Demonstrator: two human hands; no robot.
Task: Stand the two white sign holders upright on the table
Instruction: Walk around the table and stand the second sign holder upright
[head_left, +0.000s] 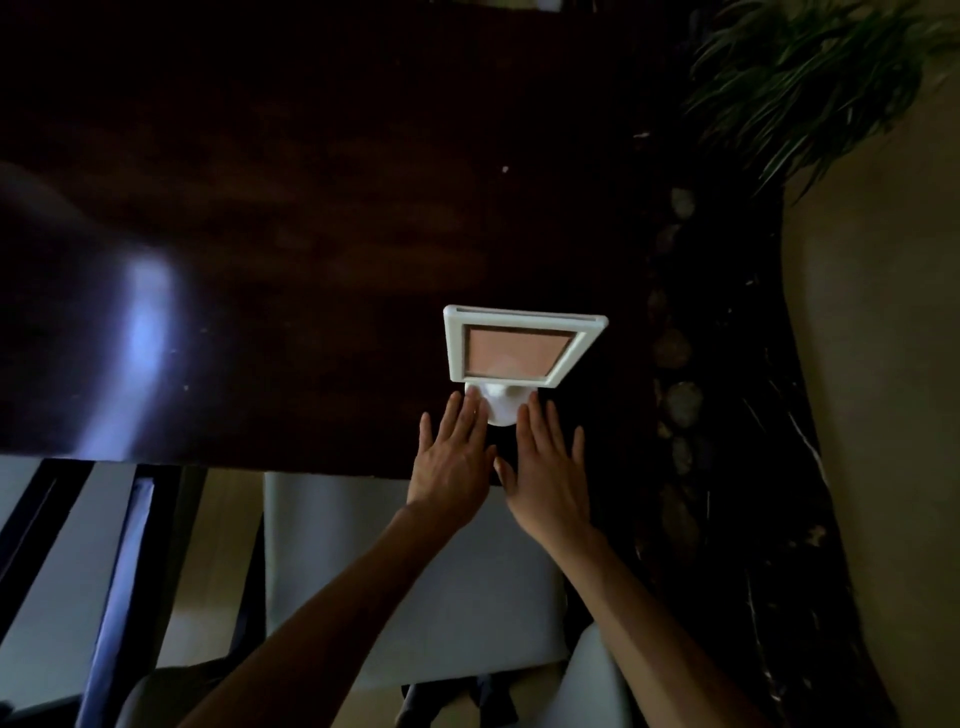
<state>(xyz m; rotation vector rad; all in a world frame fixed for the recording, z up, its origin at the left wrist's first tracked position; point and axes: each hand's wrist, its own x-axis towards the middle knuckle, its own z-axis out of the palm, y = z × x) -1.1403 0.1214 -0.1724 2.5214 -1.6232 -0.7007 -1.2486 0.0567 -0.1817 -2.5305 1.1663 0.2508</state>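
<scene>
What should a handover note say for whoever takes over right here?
Left hand: open, flat, fingertips at the left of the holder's base.
Right hand: open, flat, fingertips at the right of the base.
Sign holder: upright near the table's near edge.
Done: this holder appears to be standing.
Left: a second holder is not in view; find it and stand it up.

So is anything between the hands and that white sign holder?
Nothing visible. The left hand and right hand flank the round base of the sign holder, fingertips at it, on the dark table.
</scene>
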